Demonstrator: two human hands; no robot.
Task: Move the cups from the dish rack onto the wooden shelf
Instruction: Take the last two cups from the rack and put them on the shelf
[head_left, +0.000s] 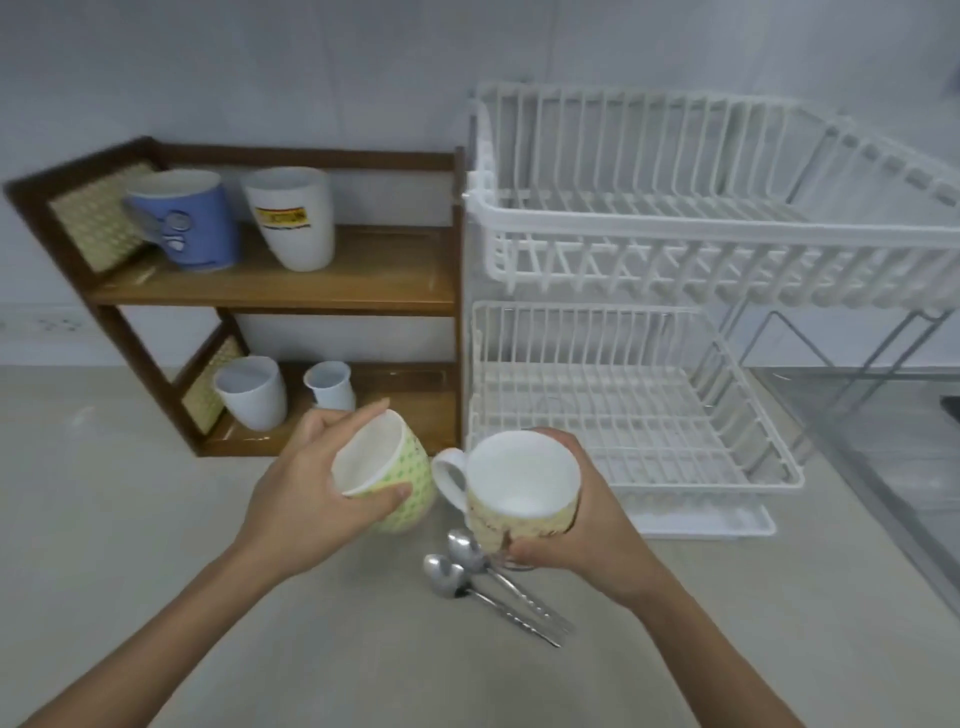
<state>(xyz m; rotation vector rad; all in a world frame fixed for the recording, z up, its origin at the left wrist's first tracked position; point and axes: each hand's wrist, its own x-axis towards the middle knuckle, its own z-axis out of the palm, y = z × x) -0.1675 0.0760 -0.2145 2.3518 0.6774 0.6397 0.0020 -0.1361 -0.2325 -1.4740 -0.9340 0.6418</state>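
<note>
Both hands are closed around cups: the left hand (306, 483) wraps the green-patterned cup (387, 480), fingers over the far rim and thumb pressed on the near side, tilting its mouth toward the camera, while the right hand (582, 512) cradles the yellow mug (519, 491) from its right side and underneath, fingers curled snug on the wall. Each grip looks firm, though how far the right fingers reach round the back is hidden. Both cups hang in front of the wooden shelf (363, 283), just off its lower right corner and left of the white dish rack (675, 249), which shows no cups in either tier. Four cups already sit on the shelf, two on each level. The mug's handle nearly touches the green cup, so a knock between them is the nearest risk if the hands converge. The tilted green cup could slip from a rim-and-side hold, and two spoons (467, 569) lie on the counter (156, 519) directly below, ready to be struck.
</note>
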